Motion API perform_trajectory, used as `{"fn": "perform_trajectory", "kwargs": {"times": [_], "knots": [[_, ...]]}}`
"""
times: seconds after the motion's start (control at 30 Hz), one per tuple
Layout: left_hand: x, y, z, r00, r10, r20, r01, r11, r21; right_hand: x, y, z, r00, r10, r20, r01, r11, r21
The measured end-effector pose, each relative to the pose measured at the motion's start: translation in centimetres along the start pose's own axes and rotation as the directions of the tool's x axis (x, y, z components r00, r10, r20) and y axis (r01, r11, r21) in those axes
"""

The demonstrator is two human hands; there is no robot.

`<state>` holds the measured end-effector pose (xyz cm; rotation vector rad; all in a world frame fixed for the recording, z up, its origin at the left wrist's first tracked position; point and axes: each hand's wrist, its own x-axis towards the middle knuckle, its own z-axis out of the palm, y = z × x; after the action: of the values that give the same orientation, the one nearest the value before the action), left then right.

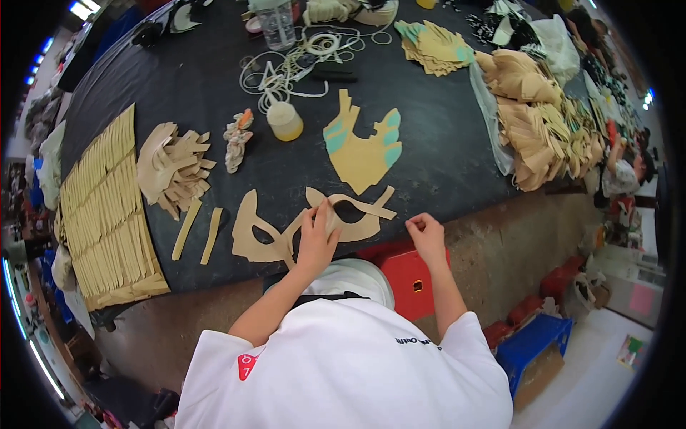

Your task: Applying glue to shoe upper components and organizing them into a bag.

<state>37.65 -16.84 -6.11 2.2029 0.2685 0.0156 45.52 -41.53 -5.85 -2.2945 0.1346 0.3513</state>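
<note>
Along the near edge of the dark table lie tan cut-out pieces of leather-like sheet. My left hand (316,232) grips and presses on the right cut-out piece (361,227), which has a curved opening and a strap end. Another cut-out piece (251,236) with a rounded hole spreads to the left of that hand. Just off the table edge, my right hand (426,236) is closed in a pinch; whatever it holds is too small to make out. Farther in lies a tan piece with turquoise patches (363,154).
A pot of yellowish liquid (284,123) and a crumpled cloth (237,143) stand mid-table. Tan strips (111,222) and a fanned pile (171,168) lie left. Stacked pieces (529,107) fill the right side. Tangled white cord (321,46) lies behind. A red stool (411,282) is beside me.
</note>
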Motion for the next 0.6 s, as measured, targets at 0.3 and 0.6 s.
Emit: {"fn": "perform_trajectory", "kwargs": {"times": [0.3, 0.6], "knots": [[0.5, -0.6, -0.8, 0.981, -0.192, -0.036, 0.184, 0.969, -0.166, -2.7, -1.6, 4.3, 0.98, 0.058, 0.189, -0.086, 0.986, 0.141], [1.6, -0.9, -0.2, 0.888, -0.416, 0.198, 0.414, 0.532, -0.739, -3.4, -2.8, 7.8, 0.995, 0.095, 0.009, -0.095, 0.988, 0.124]]}}
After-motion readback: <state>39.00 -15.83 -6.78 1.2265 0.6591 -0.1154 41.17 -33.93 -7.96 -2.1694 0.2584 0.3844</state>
